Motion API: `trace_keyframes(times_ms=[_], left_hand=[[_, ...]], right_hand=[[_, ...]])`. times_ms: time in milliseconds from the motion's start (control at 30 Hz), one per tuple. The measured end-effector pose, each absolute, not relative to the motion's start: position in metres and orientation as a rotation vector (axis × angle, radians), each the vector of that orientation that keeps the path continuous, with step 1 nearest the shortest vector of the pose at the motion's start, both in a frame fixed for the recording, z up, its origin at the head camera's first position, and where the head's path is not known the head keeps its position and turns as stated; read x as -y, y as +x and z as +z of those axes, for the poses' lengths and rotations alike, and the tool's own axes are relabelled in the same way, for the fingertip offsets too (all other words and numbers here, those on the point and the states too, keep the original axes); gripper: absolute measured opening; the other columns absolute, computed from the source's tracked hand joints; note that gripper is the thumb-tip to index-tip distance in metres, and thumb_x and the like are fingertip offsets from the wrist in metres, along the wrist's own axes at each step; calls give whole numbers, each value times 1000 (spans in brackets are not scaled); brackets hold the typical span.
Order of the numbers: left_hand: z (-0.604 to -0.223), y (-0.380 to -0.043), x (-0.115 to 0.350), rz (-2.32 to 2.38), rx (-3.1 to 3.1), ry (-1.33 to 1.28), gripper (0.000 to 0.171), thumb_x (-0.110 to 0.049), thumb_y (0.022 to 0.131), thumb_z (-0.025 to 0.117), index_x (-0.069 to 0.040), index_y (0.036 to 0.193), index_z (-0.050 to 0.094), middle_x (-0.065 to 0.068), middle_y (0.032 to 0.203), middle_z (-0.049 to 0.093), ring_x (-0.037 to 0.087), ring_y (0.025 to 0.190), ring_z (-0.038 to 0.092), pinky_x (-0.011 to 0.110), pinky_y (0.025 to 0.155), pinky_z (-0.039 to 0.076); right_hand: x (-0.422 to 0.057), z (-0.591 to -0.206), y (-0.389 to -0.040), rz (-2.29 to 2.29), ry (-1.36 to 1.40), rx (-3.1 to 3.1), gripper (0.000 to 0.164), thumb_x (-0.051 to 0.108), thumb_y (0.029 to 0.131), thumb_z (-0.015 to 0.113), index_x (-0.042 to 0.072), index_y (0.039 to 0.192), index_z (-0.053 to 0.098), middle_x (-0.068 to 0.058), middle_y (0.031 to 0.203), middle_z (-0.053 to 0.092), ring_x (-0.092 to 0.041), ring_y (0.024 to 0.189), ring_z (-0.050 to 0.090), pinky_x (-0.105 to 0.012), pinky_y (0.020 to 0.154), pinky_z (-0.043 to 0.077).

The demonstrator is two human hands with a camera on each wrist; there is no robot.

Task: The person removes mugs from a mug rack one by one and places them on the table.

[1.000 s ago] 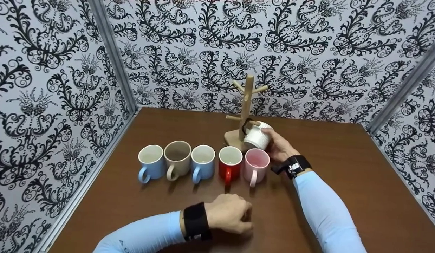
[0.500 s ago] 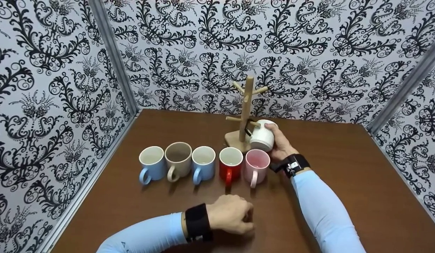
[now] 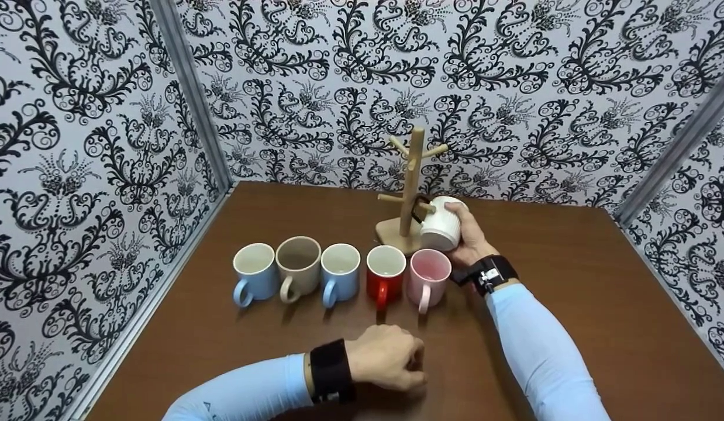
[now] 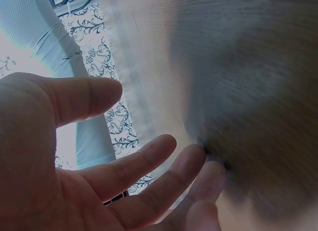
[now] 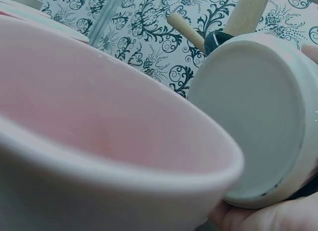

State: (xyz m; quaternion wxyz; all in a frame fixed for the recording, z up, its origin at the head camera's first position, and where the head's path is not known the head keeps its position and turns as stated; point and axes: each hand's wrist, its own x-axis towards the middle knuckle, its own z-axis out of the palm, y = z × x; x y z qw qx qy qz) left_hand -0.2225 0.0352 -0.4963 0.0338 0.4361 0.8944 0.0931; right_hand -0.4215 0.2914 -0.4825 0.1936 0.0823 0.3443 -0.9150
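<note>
My right hand grips a white ribbed mug by its body, at the right of a wooden mug tree. The mug is tilted; its black handle faces the post and appears to loop around a lower peg. In the right wrist view the base of the white mug faces the camera, and fingers show below it. A pink mug stands just in front of the right hand. Near the front, my left hand rests over the table, fingers loosely curled, holding nothing.
Left of the pink mug, in a row, stand a red mug, a light blue mug, a beige mug and another light blue mug, handles toward the front. Patterned walls enclose the brown table.
My right hand has drawn the white mug a little to the right, its handle farther from the post and nearer the peg's end. The left hand and standing mugs have stayed put.
</note>
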Motion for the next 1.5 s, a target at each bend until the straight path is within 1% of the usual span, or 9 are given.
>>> trace_keyframes(times_ms=[100, 267, 433, 600, 667, 900, 1167, 1400, 1500], left_hand=[[-495, -223, -36, 282, -2756, 1345, 27, -52, 86, 78, -26, 83, 70, -15, 70, 59, 5, 62, 56, 27, 47, 41], [-493, -224, -37, 287, -2751, 1352, 27, -52, 86, 78, -27, 82, 69, -15, 69, 58, 5, 62, 56, 27, 46, 41], [-491, -224, -38, 291, -2744, 1350, 26, -52, 86, 78, -27, 82, 70, -16, 68, 59, 5, 62, 56, 28, 46, 41], [-491, -224, -39, 304, -2736, 1328, 27, -52, 86, 78, -27, 82, 69, -16, 69, 58, 6, 62, 56, 28, 47, 41], [-491, -225, -40, 314, -2734, 1322, 26, -52, 86, 78, -28, 81, 69, -16, 69, 59, 5, 62, 56, 28, 48, 41], [-493, -228, -40, 357, -2730, 1317, 24, -52, 86, 78, -29, 82, 71, -18, 66, 58, 5, 61, 57, 27, 48, 42], [-497, -233, -37, 470, -2709, 1316, 20, -51, 88, 78, -31, 85, 74, -22, 65, 59, 1, 60, 56, 25, 49, 41], [-495, -237, -34, 553, -2705, 1298, 20, -50, 88, 77, -29, 87, 76, -20, 67, 61, 1, 60, 56, 23, 49, 41], [-494, -238, -34, 606, -2703, 1325, 20, -47, 88, 77, -28, 84, 75, -19, 65, 60, 0, 59, 55, 22, 49, 41]], right_hand=[[-293, -480, -422, -2581, 193, -904, 50, 37, 97, 70, 13, 138, 54, -10, 109, 74, -31, 96, 72, -47, 84, 59], [-295, -475, -421, -2615, 118, -880, 48, 33, 98, 69, 11, 138, 54, -9, 107, 75, -30, 93, 73, -44, 78, 59], [-298, -472, -419, -2632, 117, -928, 48, 34, 99, 67, 11, 138, 52, -10, 107, 75, -29, 92, 73, -42, 76, 59], [-299, -469, -417, -2651, 53, -1043, 37, 32, 105, 55, 9, 134, 53, -10, 106, 73, -27, 91, 72, -41, 75, 59], [-299, -468, -416, -2660, 37, -1082, 35, 31, 105, 53, 10, 133, 54, -10, 106, 73, -27, 91, 72, -42, 77, 60], [-305, -464, -411, -2653, 34, -1131, 41, 33, 104, 58, 11, 137, 53, -11, 110, 74, -27, 93, 74, -43, 80, 61], [-310, -465, -399, -2648, 93, -1192, 42, 35, 104, 58, 12, 139, 51, -12, 111, 73, -29, 94, 74, -45, 84, 62], [-311, -462, -389, -2639, 106, -1301, 43, 35, 104, 57, 12, 139, 48, -11, 108, 72, -29, 91, 73, -45, 84, 62], [-311, -459, -384, -2634, 104, -1342, 42, 35, 104, 56, 12, 138, 49, -10, 108, 73, -28, 91, 73, -45, 84, 62]])
